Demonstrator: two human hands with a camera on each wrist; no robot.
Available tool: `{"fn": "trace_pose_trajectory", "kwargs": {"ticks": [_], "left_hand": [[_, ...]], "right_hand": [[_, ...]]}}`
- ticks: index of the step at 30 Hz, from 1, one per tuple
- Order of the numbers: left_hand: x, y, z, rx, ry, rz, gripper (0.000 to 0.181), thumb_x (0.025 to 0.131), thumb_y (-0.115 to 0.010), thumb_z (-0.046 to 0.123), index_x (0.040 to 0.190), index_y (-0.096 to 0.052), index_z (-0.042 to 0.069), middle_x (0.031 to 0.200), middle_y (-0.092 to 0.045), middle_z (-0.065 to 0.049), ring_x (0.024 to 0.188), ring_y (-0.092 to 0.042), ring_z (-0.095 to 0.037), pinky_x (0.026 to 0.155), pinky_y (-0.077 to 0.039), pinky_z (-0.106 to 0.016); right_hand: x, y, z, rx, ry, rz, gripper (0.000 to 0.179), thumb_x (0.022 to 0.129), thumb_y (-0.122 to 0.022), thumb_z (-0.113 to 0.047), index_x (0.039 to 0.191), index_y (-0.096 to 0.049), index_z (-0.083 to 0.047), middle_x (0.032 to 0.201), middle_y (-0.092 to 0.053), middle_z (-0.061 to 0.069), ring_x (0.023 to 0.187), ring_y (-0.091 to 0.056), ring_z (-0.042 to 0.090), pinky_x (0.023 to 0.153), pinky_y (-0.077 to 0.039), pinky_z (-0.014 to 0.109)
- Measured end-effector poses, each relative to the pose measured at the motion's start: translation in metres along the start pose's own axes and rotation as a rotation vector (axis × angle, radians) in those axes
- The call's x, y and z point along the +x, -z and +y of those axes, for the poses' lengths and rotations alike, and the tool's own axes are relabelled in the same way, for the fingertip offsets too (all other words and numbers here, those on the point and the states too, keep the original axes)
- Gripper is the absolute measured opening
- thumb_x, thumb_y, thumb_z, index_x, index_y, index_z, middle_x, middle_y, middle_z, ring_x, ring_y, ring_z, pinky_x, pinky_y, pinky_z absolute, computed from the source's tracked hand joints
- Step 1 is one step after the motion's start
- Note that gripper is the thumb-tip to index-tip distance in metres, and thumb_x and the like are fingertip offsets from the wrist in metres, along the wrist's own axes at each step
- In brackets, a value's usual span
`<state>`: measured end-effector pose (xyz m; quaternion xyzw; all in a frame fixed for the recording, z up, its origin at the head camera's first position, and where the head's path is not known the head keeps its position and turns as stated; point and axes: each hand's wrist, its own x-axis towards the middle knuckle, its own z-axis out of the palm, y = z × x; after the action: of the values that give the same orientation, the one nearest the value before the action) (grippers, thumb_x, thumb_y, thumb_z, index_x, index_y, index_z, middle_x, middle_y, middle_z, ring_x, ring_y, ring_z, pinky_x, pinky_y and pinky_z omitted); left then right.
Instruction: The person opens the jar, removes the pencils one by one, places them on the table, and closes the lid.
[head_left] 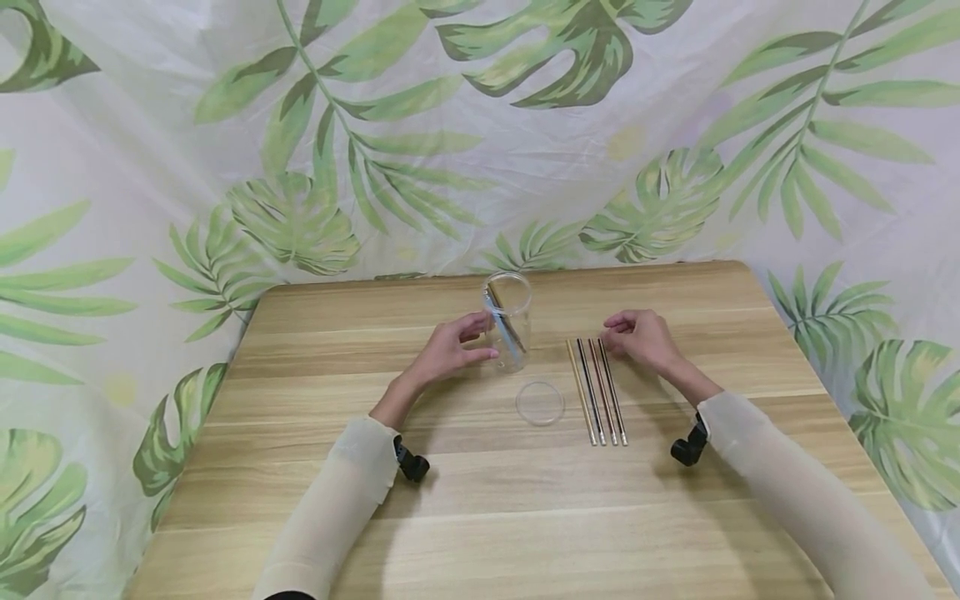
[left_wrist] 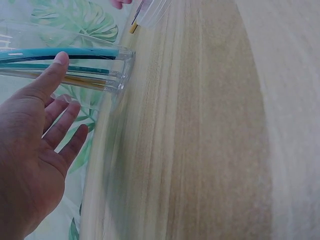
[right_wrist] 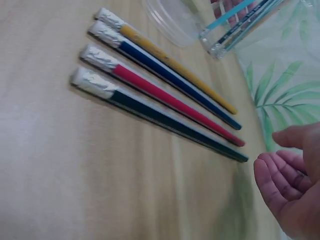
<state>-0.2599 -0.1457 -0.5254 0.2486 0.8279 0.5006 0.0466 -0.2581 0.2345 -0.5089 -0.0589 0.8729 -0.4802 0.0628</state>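
Observation:
A clear plastic cup (head_left: 517, 342) stands upright, with blue, dark and yellow pencils (left_wrist: 75, 52) leaning inside. My left hand (head_left: 453, 343) is at the cup's left side, its thumb in front and its fingers loosely spread by the wall. Several unsharpened pencils (right_wrist: 172, 99) with white erasers lie side by side on the table: yellow, dark blue, red and dark green. Close to their far ends is my right hand (head_left: 641, 337), fingers loosely bent with nothing between them. In the right wrist view, its fingertips are just beyond the dark green pencil's plain end.
A clear round lid (head_left: 540, 403) lies flat in front of the cup, left of the pencil row. The wood-grain table (head_left: 517, 508) ends a short way behind the cup, where a leaf-print cloth (head_left: 420, 167) hangs.

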Motion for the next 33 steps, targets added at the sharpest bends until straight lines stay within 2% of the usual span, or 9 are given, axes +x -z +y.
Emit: {"fn": "trace_pose_trajectory", "kwargs": {"ticks": [6,10,13,17,21,25,29,33], "left_hand": [[-0.002,-0.001,0.001,-0.013,-0.008,-0.009,0.072,0.090,-0.087,0.019,0.150,-0.054,-0.002,0.145,-0.064,-0.022,0.133,-0.063,-0.039,0.116,-0.051,-0.049],[-0.002,-0.002,0.002,-0.017,-0.014,-0.015,0.072,0.090,-0.088,0.018,0.150,-0.054,-0.002,0.145,-0.064,-0.021,0.133,-0.063,-0.038,0.116,-0.051,-0.047],[-0.003,-0.001,0.004,-0.020,-0.011,-0.017,0.072,0.090,-0.088,0.017,0.150,-0.054,-0.003,0.146,-0.063,-0.022,0.134,-0.063,-0.037,0.116,-0.051,-0.046],[-0.004,-0.001,0.005,-0.020,-0.002,-0.011,0.072,0.090,-0.087,0.016,0.150,-0.053,-0.004,0.147,-0.062,-0.022,0.134,-0.062,-0.037,0.116,-0.051,-0.045],[-0.004,-0.001,0.003,-0.013,-0.003,0.005,0.072,0.090,-0.088,0.016,0.150,-0.054,-0.004,0.147,-0.062,-0.021,0.133,-0.063,-0.036,0.115,-0.052,-0.044],[-0.004,-0.003,0.002,-0.008,-0.012,0.017,0.070,0.090,-0.087,0.016,0.149,-0.054,-0.005,0.145,-0.063,-0.023,0.131,-0.064,-0.038,0.114,-0.053,-0.045],[-0.004,-0.004,0.003,-0.006,-0.023,0.018,0.069,0.091,-0.086,0.014,0.148,-0.054,-0.006,0.145,-0.063,-0.024,0.130,-0.065,-0.039,0.113,-0.054,-0.045],[-0.002,-0.004,0.001,-0.001,-0.025,0.022,0.069,0.091,-0.086,0.014,0.148,-0.054,-0.006,0.144,-0.063,-0.023,0.130,-0.065,-0.038,0.113,-0.054,-0.043]], "right_hand": [[0.004,0.007,-0.016,-0.084,0.137,0.023,0.028,0.098,-0.077,-0.009,0.119,-0.073,0.007,0.105,-0.077,0.021,0.091,-0.072,0.026,0.068,-0.058,0.016],[0.005,0.013,-0.034,-0.106,0.223,0.029,0.026,0.099,-0.077,-0.012,0.119,-0.075,0.003,0.106,-0.078,0.019,0.094,-0.072,0.029,0.068,-0.057,0.015],[0.006,0.018,-0.050,-0.111,0.261,0.007,0.027,0.100,-0.075,-0.013,0.122,-0.074,0.002,0.109,-0.077,0.017,0.098,-0.072,0.029,0.073,-0.059,0.016],[0.008,0.021,-0.075,-0.121,0.346,-0.012,0.025,0.100,-0.075,-0.011,0.122,-0.074,0.002,0.111,-0.077,0.016,0.101,-0.072,0.026,0.081,-0.061,0.020],[0.011,0.022,-0.099,-0.134,0.433,-0.013,0.022,0.099,-0.076,-0.009,0.118,-0.075,0.002,0.107,-0.078,0.015,0.098,-0.072,0.026,0.081,-0.063,0.022],[0.014,0.022,-0.117,-0.131,0.460,-0.037,0.023,0.099,-0.076,-0.009,0.118,-0.075,0.003,0.108,-0.078,0.017,0.099,-0.073,0.027,0.085,-0.063,0.023],[0.017,0.021,-0.132,-0.130,0.465,-0.066,0.023,0.099,-0.076,-0.008,0.119,-0.075,0.004,0.110,-0.077,0.018,0.101,-0.072,0.029,0.090,-0.064,0.033],[0.018,0.018,-0.146,-0.128,0.508,-0.102,0.023,0.099,-0.076,-0.007,0.119,-0.075,0.004,0.110,-0.077,0.017,0.101,-0.072,0.028,0.092,-0.064,0.043]]}}
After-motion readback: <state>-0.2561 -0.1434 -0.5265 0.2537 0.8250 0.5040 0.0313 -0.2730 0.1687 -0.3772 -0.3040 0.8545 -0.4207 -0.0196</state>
